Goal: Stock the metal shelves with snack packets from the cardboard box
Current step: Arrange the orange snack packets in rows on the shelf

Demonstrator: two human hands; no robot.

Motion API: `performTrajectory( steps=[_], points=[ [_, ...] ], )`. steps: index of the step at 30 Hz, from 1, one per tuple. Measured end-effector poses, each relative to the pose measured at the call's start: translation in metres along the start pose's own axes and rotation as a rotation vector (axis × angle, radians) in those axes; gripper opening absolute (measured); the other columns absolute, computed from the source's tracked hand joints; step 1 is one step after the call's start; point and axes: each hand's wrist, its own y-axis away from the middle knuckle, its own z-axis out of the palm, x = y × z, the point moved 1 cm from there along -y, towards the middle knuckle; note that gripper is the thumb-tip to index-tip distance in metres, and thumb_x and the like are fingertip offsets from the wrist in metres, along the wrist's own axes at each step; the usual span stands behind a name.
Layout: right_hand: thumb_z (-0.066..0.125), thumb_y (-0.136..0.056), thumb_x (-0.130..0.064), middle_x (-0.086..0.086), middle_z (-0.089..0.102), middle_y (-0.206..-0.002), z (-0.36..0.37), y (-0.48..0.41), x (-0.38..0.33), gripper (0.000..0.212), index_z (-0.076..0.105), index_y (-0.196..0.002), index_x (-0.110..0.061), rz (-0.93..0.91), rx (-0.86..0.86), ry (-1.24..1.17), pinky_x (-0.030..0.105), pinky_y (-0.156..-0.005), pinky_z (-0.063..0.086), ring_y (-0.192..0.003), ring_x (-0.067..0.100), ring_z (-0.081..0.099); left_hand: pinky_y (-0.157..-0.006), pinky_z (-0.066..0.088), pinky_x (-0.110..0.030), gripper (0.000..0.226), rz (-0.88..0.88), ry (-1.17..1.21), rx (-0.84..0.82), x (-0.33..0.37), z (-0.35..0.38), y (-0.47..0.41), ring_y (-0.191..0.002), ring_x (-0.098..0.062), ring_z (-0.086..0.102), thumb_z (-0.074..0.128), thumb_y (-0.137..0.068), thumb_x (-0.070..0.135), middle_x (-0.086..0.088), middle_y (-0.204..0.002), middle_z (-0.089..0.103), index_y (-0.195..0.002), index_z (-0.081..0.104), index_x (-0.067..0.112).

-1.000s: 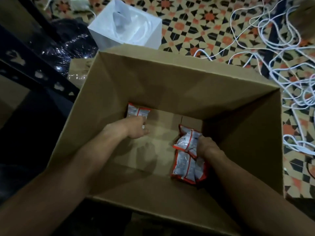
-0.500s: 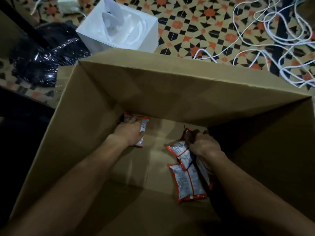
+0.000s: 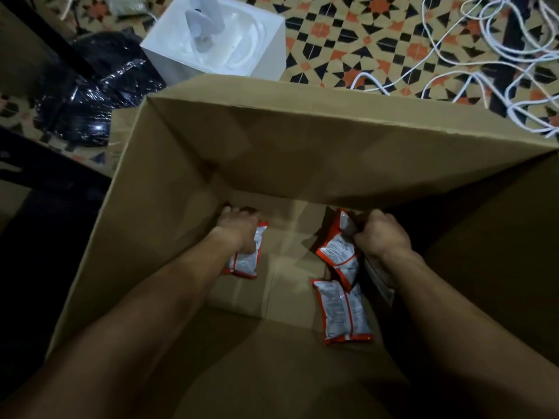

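Both my arms reach deep into a large open cardboard box (image 3: 302, 140). My left hand (image 3: 239, 228) grips a red-and-white snack packet (image 3: 246, 261) at the box's far left bottom corner. My right hand (image 3: 379, 234) grips the top edges of red-and-white snack packets (image 3: 338, 249) that hang from it by the right wall. One more packet (image 3: 343, 313) lies flat on the box floor below them. A dark metal shelf frame (image 3: 36, 167) shows at the left edge.
A white box (image 3: 211, 40) with a white plastic part in it stands on the patterned floor behind the cardboard box. Crumpled black plastic wrap (image 3: 87, 95) lies to the left. Tangled white cables (image 3: 490, 55) spread over the floor at the upper right.
My left hand has closed round the far-left packet and drawn it toward me. My right hand has lifted its packets higher. The view has moved closer into the box.
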Motion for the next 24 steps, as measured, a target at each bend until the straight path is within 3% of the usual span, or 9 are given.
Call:
performTrajectory(
  steps=[2, 4, 7, 10, 14, 17, 24],
  points=[
    [0.069, -0.087, -0.031, 0.020, 0.057, -0.128, -0.007, 0.006, 0.001, 0.045, 0.058, -0.120, -0.004, 0.006, 0.008, -0.022, 0.040, -0.097, 0.048, -0.119, 0.037, 0.056, -0.107, 0.024, -0.042, 0.061, 0.060, -0.011, 0.005, 0.012, -0.002, 0.007, -0.126, -0.027, 0.043, 0.064, -0.080, 0.052, -0.005, -0.135, 0.054, -0.131, 0.051, 0.022],
    [0.068, -0.088, -0.030, 0.021, 0.053, -0.132, -0.013, 0.010, 0.003, 0.047, 0.055, -0.124, -0.004, 0.011, 0.006, -0.037, 0.040, -0.100, 0.047, -0.123, 0.038, 0.054, -0.099, 0.033, -0.038, 0.052, 0.150, 0.091, 0.021, 0.029, -0.008, 0.016, -0.120, -0.029, 0.050, 0.066, -0.080, 0.052, -0.009, -0.127, 0.060, -0.119, 0.059, 0.017],
    [0.068, -0.090, -0.029, 0.020, 0.051, -0.135, -0.021, 0.015, 0.011, 0.050, 0.052, -0.129, -0.004, 0.033, 0.013, -0.066, 0.039, -0.102, 0.044, -0.125, 0.037, 0.051, -0.076, 0.046, -0.030, 0.044, 0.297, 0.340, -0.111, 0.065, -0.004, 0.026, -0.097, -0.028, 0.063, 0.075, -0.076, 0.045, -0.011, -0.111, 0.067, -0.104, 0.066, 0.012],
    [0.064, -0.092, -0.026, 0.020, 0.047, -0.137, -0.023, 0.015, 0.021, 0.050, 0.048, -0.134, -0.004, 0.057, 0.023, -0.091, 0.038, -0.102, 0.042, -0.126, 0.037, 0.050, -0.074, 0.054, -0.033, 0.036, 0.400, 0.462, -0.198, 0.104, 0.004, 0.034, -0.079, -0.018, 0.063, 0.075, -0.074, 0.053, 0.000, -0.088, 0.067, -0.087, 0.065, 0.020],
    [0.063, -0.092, -0.024, 0.018, 0.046, -0.137, -0.022, 0.014, 0.029, 0.049, 0.048, -0.136, -0.008, 0.066, 0.025, -0.123, 0.038, -0.102, 0.042, -0.125, 0.036, 0.050, -0.078, 0.048, -0.030, 0.045, 0.445, 0.529, -0.263, 0.149, 0.010, 0.040, -0.096, -0.018, 0.060, 0.072, -0.083, 0.048, -0.001, -0.113, 0.066, -0.115, 0.063, 0.018],
    [0.064, -0.094, -0.027, 0.017, 0.047, -0.137, -0.018, 0.012, 0.028, 0.049, 0.047, -0.135, -0.008, 0.057, 0.029, -0.121, 0.040, -0.100, 0.043, -0.125, 0.035, 0.050, -0.094, 0.050, -0.036, 0.060, 0.424, 0.542, -0.293, 0.162, 0.016, 0.032, -0.112, -0.020, 0.058, 0.074, -0.079, 0.051, 0.001, -0.131, 0.061, -0.130, 0.056, 0.022],
    [0.063, -0.094, -0.025, 0.018, 0.050, -0.135, -0.012, 0.009, 0.021, 0.044, 0.050, -0.131, -0.006, 0.018, 0.047, -0.141, 0.038, -0.098, 0.044, -0.123, 0.036, 0.052, -0.098, 0.048, -0.036, 0.063, 0.432, 0.510, -0.309, 0.157, 0.002, 0.038, -0.114, -0.020, 0.058, 0.076, -0.080, 0.047, 0.003, -0.131, 0.059, -0.133, 0.052, 0.024]
  ],
)
